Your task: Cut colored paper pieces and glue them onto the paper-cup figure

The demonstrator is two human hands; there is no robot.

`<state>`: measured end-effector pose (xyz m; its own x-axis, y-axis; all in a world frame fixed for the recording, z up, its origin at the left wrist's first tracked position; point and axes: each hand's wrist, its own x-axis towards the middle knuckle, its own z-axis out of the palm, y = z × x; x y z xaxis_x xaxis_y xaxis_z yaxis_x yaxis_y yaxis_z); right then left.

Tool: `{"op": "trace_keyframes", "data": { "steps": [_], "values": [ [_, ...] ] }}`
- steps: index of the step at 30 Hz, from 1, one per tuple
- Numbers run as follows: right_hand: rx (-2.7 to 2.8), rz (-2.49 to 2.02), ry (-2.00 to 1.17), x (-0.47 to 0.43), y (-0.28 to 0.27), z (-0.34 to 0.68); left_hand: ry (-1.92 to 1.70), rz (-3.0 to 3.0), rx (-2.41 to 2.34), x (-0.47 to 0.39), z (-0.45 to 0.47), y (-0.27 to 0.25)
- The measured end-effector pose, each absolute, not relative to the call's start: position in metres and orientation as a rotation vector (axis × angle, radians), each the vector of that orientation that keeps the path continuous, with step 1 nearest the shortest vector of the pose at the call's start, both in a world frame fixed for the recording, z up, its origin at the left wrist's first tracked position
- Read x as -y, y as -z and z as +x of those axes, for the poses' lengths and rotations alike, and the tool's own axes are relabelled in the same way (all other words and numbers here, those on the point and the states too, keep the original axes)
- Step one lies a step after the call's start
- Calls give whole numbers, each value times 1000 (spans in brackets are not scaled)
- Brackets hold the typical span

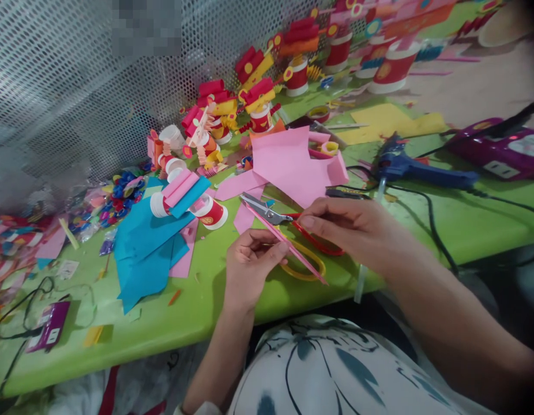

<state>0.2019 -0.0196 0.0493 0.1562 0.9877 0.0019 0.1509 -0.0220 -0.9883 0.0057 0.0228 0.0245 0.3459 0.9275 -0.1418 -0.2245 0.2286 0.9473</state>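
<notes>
No lettering legible

No text, brand or number can be read. On the red-banded paper cup [212,211], left of centre, a yellow emblem [209,218] is too small to make out; the small white slip [68,269] at lower left is blurred, and so is the pale face [527,144] of the purple socket box [487,144] at the right edge

Scissor blades [273,217] — smooth, greyish metal

Green table [210,282]: its smooth top stretched out before me, the near edge softly rounded.
Perforated panel [76,80]: grey and metallic-looking, it stood beyond the far edge.
Light: pale, it gleamed faintly along the near edge.
</notes>
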Motion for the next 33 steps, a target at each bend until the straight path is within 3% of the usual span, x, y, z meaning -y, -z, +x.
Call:
{"op": "trace_keyframes", "data": {
  "steps": [8,13,25,33],
  "values": [
    [1363,-1779,-93,53,-43,247,-1018,989,-909,-24,5,-25],
    [1417,-2120,235,65,-39,261,-1044,983,-945,-24,5,-26],
    [1471,-2533,519,53,-47,290,-991,964,-946,-23,-1,-22],
    [1634,-2709,444,33,-40,319,-1003,963,-929,-24,-2,-20]
  ]
}}
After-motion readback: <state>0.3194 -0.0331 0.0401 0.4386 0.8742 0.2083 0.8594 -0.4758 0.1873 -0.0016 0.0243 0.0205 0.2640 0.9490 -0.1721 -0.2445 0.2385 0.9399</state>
